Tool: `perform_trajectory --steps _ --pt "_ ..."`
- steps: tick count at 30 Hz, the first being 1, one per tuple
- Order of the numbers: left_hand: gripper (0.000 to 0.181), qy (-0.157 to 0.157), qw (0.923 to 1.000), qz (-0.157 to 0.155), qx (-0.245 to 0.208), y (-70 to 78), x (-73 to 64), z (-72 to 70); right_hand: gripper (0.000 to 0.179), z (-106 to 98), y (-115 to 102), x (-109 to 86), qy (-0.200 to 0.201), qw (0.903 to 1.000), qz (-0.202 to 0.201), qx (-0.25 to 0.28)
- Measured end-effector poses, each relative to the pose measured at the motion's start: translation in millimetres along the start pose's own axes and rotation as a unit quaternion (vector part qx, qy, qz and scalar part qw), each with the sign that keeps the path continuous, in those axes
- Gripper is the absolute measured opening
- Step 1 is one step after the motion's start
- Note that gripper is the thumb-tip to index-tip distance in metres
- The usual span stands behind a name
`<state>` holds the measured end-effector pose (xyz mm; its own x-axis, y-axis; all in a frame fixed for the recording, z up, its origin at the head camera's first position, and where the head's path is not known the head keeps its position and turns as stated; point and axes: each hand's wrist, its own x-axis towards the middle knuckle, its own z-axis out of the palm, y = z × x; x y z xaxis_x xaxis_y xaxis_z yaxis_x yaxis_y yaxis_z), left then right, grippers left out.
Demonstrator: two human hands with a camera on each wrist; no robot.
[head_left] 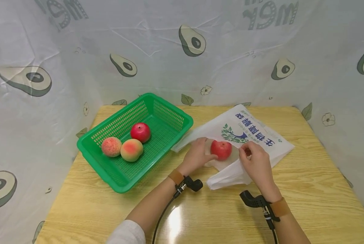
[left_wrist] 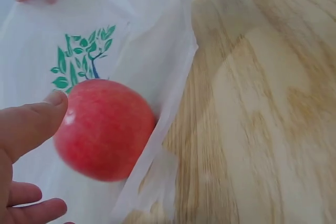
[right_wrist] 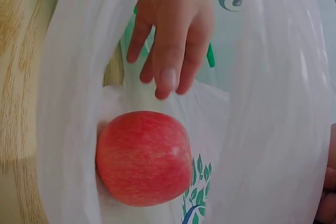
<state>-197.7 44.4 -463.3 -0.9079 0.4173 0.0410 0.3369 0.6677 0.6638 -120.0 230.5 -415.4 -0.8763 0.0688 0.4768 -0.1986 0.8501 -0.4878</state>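
A white plastic bag (head_left: 261, 130) with a printed tree and blue characters lies on the table. In its mouth sits a red apple (head_left: 221, 150), seen up close in the left wrist view (left_wrist: 105, 129). My left hand (head_left: 197, 154) is at the apple's left, fingers spread and loosely bent; in the right wrist view its fingertips (right_wrist: 167, 80) hang just above the apple, apart from it. With thumb and fingers my right hand (head_left: 256, 164) pinches the edge of the bag, holding it raised on the right side of the apple.
Left of the bag stands a green plastic basket (head_left: 166, 127) holding a red apple (head_left: 140, 132) and two peaches, one speckled (head_left: 111, 146) and one smoother (head_left: 131, 150). A wooden table (head_left: 309, 203) lies beneath. Behind hangs an avocado-print sheet (head_left: 157, 40).
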Motion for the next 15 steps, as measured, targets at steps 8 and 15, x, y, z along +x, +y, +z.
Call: perform_trajectory --steps 8,15 --pt "0.076 0.022 0.9996 0.001 0.015 -7.8 -19.2 -17.3 0.004 2.4 0.7 1.0 -0.008 1.0 0.004 0.004" --pt "0.072 0.047 0.9987 -0.003 0.018 -10.6 -31.0 -30.9 0.006 3.3 1.8 2.2 -0.01 0.9999 0.005 0.004"
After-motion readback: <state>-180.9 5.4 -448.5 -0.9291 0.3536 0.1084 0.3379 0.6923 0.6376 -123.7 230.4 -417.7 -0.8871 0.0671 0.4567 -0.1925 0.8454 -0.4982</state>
